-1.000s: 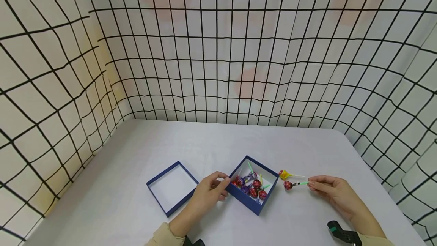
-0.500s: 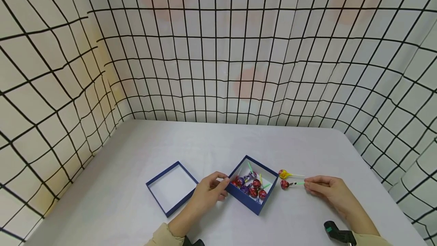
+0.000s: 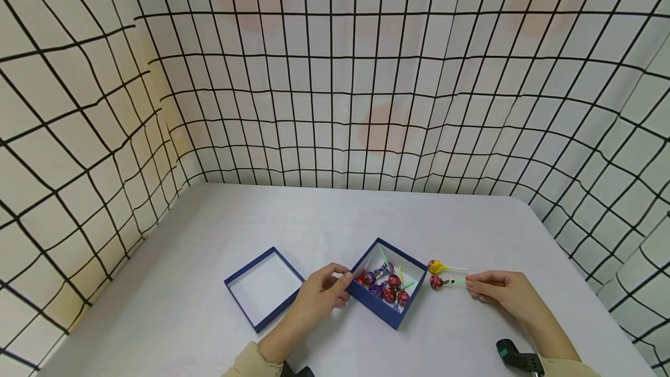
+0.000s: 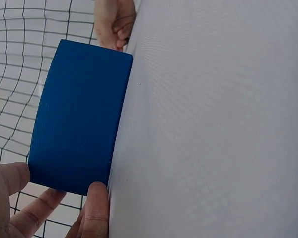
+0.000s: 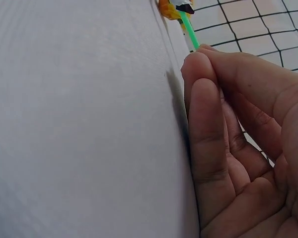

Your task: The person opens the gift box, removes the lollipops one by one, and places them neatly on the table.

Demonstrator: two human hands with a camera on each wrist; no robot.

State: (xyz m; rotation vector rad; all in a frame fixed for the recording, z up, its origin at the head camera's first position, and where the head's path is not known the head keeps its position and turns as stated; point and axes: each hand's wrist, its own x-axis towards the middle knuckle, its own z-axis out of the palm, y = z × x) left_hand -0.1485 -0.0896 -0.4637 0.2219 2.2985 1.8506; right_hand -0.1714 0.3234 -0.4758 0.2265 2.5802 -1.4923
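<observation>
A blue box [image 3: 373,308] with a white inside stands mid-table, holding several lollipops [image 3: 389,294] in red and purple wrappers. My left hand [image 3: 320,294] grips its left corner, thumb [image 4: 16,177] at the upper edge and fingertips lower on the side. Right of the box, my right hand [image 3: 506,294] pinches the green stick [image 5: 189,30] of a red lollipop [image 3: 436,282] between thumb and fingers. Its head points toward the box. Just behind it lies a yellow lollipop [image 3: 434,266], close to the box's right corner, its stick pointing right.
Left of the left forearm lies a blue-edged box lid [image 3: 264,291], white inside facing up. White cloth covers the table [image 3: 335,214]. Black grid netting [image 3: 335,92] rises at the back and both sides. A black wrist device [image 3: 518,357] shows by the right sleeve.
My right hand has moved slightly left with the red lollipop, bringing its head nearer the box and in front of the yellow one. The left hand and box have stayed put.
</observation>
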